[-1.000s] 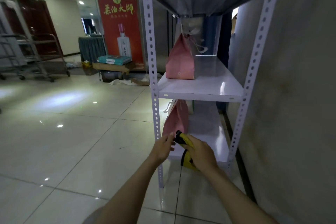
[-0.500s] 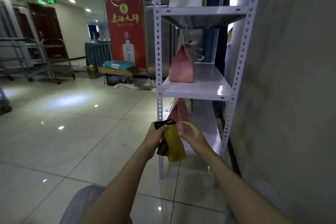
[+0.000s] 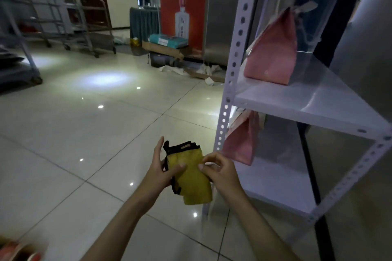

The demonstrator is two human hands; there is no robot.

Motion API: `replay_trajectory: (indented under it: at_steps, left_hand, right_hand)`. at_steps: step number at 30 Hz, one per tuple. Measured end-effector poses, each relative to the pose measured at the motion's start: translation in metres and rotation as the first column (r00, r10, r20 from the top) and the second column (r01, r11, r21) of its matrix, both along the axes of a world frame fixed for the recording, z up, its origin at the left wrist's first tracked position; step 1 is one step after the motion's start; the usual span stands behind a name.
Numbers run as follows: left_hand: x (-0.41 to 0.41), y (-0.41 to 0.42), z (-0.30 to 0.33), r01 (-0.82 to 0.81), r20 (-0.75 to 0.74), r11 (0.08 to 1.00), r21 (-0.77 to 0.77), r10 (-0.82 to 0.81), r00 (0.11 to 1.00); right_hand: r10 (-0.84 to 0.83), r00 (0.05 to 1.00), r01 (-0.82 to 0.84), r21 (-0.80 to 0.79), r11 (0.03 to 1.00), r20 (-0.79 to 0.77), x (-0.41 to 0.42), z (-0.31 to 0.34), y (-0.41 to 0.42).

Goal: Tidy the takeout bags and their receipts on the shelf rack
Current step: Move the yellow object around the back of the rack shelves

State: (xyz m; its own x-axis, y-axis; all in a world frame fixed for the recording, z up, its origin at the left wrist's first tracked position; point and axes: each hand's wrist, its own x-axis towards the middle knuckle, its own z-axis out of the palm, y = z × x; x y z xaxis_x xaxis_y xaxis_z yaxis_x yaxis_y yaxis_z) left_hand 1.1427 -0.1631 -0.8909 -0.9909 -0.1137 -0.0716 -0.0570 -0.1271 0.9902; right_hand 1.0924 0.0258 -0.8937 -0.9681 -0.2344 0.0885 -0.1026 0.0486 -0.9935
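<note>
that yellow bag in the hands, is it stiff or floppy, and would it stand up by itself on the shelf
Probably floppy: the yellow bag lies folded flat and hangs below the left hand and right hand without keeping a boxy shape. It looks light, since a thumb and fingertip grip carries it. Set on the shelf, it would likely slump, unlike the upright pink bag.

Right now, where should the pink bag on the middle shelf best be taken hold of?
Probably at its pinched top. The pink bag stands upright on the middle shelf, tapering to a folded peak with white ties, so a hand coming from above and the open front can pinch it there. Both hands are busy with the yellow bag.
</note>
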Motion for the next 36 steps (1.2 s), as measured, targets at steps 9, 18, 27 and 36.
replay_trajectory:
  at_steps: [9, 18, 27, 36]
  left_hand:
    - [0.001, -0.066, -0.032, -0.272, -0.017, 0.961, -0.048, 0.271, 0.962]
    - [0.023, -0.110, 0.111, -0.408, 0.068, 0.911, -0.060, 0.411, 0.909]
    - [0.056, -0.115, 0.349, -0.264, 0.129, 0.963, 0.051, 0.256, 0.958]
    - [0.078, -0.093, 0.511, -0.048, 0.104, 0.999, -0.008, 0.048, 0.993]
  right_hand:
    - [0.250, 0.950, -0.241, -0.067, 0.968, 0.189, -0.033, -0.053, -0.078]
    - [0.389, 0.893, -0.392, -0.033, 0.919, 0.227, -0.014, 0.094, -0.131]
    - [0.229, 0.925, -0.222, -0.059, 0.973, 0.303, 0.033, 0.337, -0.131]
    - [-0.008, 0.959, 0.003, 0.017, 1.000, 0.283, 0.086, 0.498, -0.102]
